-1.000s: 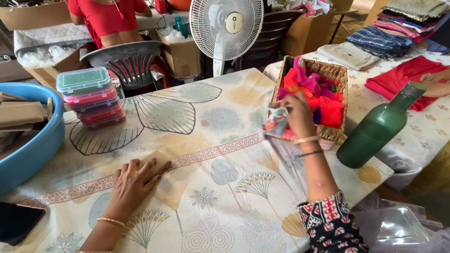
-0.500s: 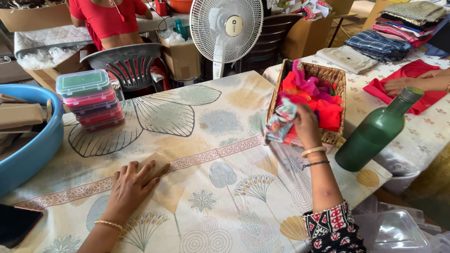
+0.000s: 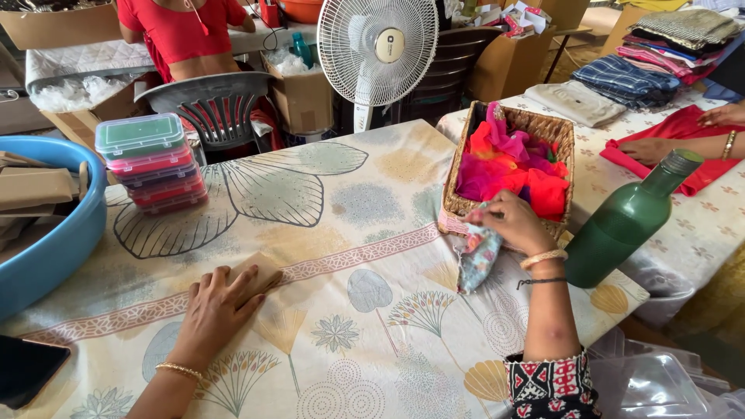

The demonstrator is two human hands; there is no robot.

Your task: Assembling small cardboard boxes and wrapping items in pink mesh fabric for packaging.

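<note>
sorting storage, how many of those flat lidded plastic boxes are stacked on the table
5, as far as shows: one stack of boxes at the table's far left, beside the blue tub. The green-lidded one is on top, pink and red ones beneath.

Tablecloth (image 3: 349, 233) cream, leaf and fan prints; basket (image 3: 466, 206) tan wicker; bottle (image 3: 628, 225) green; basin (image 3: 54, 248) blue.

The only camera sits on the person's head, looking down and forward, close over the table (image 3: 365, 233).
</note>
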